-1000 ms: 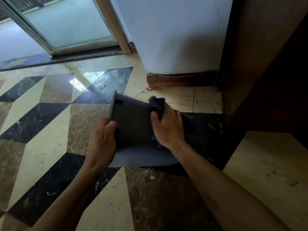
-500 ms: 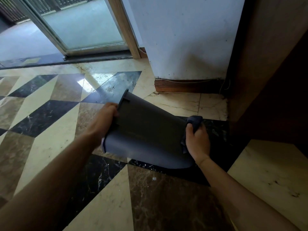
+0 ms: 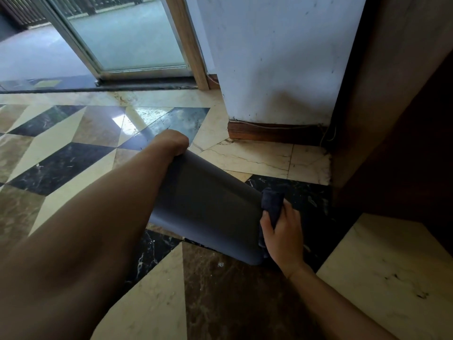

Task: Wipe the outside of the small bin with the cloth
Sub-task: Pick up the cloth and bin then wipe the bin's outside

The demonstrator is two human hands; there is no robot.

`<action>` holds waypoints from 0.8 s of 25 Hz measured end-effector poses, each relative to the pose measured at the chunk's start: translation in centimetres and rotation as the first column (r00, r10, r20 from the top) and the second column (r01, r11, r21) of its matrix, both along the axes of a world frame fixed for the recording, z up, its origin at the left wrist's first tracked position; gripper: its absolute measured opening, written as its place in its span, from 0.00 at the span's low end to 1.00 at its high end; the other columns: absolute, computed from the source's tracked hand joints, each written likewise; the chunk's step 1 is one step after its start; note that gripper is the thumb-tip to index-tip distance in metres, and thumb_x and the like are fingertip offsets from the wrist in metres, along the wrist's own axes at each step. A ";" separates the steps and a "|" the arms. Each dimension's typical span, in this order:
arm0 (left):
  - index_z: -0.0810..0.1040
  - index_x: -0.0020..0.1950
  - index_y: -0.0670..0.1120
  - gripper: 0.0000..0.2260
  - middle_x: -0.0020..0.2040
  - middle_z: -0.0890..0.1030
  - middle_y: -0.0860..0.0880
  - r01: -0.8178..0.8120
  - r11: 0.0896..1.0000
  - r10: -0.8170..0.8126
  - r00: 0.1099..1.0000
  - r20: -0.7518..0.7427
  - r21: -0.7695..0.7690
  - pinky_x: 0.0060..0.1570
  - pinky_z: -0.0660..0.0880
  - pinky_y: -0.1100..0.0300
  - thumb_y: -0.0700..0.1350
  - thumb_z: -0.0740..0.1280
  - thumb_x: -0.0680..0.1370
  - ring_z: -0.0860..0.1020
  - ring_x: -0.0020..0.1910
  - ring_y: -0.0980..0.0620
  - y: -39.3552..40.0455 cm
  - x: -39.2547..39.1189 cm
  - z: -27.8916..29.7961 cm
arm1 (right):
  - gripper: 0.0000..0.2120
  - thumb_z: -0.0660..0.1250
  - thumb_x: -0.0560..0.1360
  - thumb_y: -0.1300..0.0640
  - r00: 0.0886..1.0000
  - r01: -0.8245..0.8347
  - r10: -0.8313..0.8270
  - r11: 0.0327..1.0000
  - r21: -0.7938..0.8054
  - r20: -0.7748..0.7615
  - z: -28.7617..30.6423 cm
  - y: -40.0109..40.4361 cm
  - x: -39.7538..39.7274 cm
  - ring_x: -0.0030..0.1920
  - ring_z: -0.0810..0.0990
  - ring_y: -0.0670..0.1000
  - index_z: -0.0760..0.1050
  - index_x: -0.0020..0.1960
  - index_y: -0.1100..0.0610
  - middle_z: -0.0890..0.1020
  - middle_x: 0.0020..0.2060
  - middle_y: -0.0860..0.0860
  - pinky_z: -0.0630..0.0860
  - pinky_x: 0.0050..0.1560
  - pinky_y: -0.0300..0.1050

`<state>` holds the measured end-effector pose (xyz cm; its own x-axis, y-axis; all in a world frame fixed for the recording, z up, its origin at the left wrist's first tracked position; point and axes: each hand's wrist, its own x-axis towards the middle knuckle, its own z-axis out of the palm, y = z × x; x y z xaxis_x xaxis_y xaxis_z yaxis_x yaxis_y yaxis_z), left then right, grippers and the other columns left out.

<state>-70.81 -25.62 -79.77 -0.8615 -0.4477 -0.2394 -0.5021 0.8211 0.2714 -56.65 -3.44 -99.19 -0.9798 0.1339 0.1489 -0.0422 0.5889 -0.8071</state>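
- Head view: your left hand (image 3: 171, 143) grips the far end of the small bin (image 3: 208, 209), fingers curled out of sight behind it.
- The bin is tilted above the patterned floor (image 3: 73, 148), its side facing you.
- Your right hand (image 3: 284, 236) is clenched on the dark cloth (image 3: 272, 204), which touches the bin's right edge just beside your fingertips.

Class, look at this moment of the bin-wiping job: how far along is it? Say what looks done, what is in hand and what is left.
Done: nothing can be confirmed; the bin shows no clear wiped or unwiped patches. In hand: the left hand grips the bin's far end, tipping it on its side, while the right hand presses the dark cloth against its right end. Left: the sides turned away from the camera are unseen, so probably those.
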 end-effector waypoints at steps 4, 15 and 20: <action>0.71 0.42 0.39 0.06 0.42 0.74 0.41 -0.040 0.999 0.037 0.993 -0.112 -0.028 0.36 0.68 0.54 0.39 0.59 0.77 0.74 0.39 0.44 -0.4 1.9 -0.6 | 0.17 0.58 0.78 0.49 0.992 0.120 -0.109 0.966 -0.228 0.058 0.0 -0.7 1.0 0.55 0.74 0.55 0.73 0.59 0.59 0.78 0.52 0.54 0.70 0.52 0.44; 0.80 0.48 0.39 0.14 0.47 0.81 0.35 0.269 0.850 -0.245 0.963 -0.113 0.453 0.49 0.74 0.45 0.49 0.62 0.76 0.78 0.47 0.36 -4.5 13.0 -1.4 | 0.20 0.59 0.80 0.52 0.798 0.554 -0.214 0.627 -0.547 0.563 -1.9 -0.4 1.6 0.56 0.76 0.60 0.72 0.64 0.65 0.78 0.59 0.62 0.67 0.52 0.45; 0.75 0.56 0.51 0.13 0.49 0.79 0.52 0.242 0.935 -0.225 0.970 -0.094 0.260 0.42 0.69 0.57 0.54 0.54 0.82 0.76 0.45 0.53 -3.7 11.6 -4.0 | 0.19 0.59 0.80 0.52 0.809 0.518 -0.210 0.697 -0.496 0.550 -2.4 -0.2 1.2 0.58 0.76 0.62 0.72 0.63 0.64 0.79 0.57 0.62 0.67 0.52 0.45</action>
